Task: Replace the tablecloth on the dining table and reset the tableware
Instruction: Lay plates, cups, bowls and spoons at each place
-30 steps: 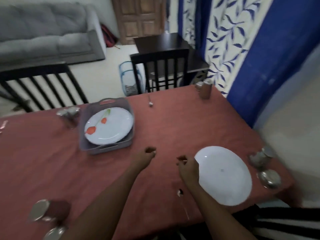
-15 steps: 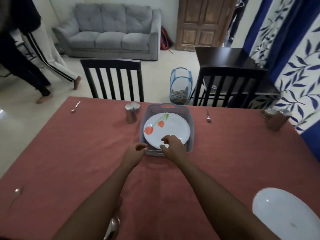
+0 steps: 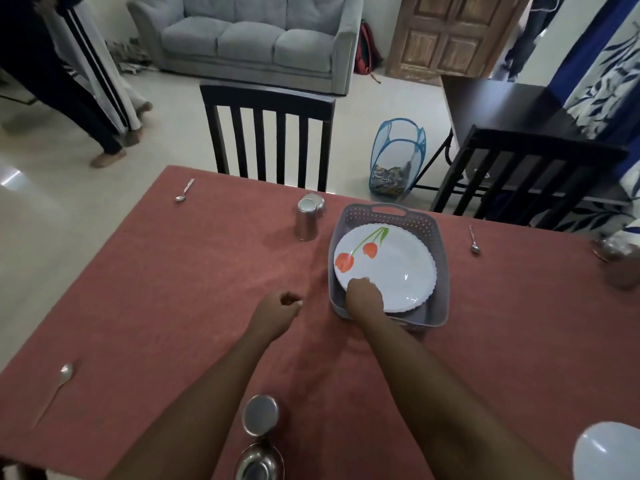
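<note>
right hand: it reaches into the basket and holds the near left edge of the top plate. the fingers curl over the rim.
left hand: it hangs just over the cloth, left of the basket. the fingers are curled in and hold nothing.
plate: white with wavy edges and two orange flowers. it lies in the basket, tipped a little. there seems to be another plate under it.
basket: grey plastic with small holes and a handle at the far end. it sits on the cloth near the far side of the table.
tablecloth: reddish brown, spread over the whole table.
cups: one metal cup stands upside down just left of the basket, with a small bowl behind it. another cup stands at the near edge, with a bowl beside it.
spoons: one at the far left corner, one at the near left, one right of the basket.
other plate: plain white, at the near right corner.
chairs: a dark chair stands at the far side.
room: a grey sofa and a blue net bin are behind the table.
</note>
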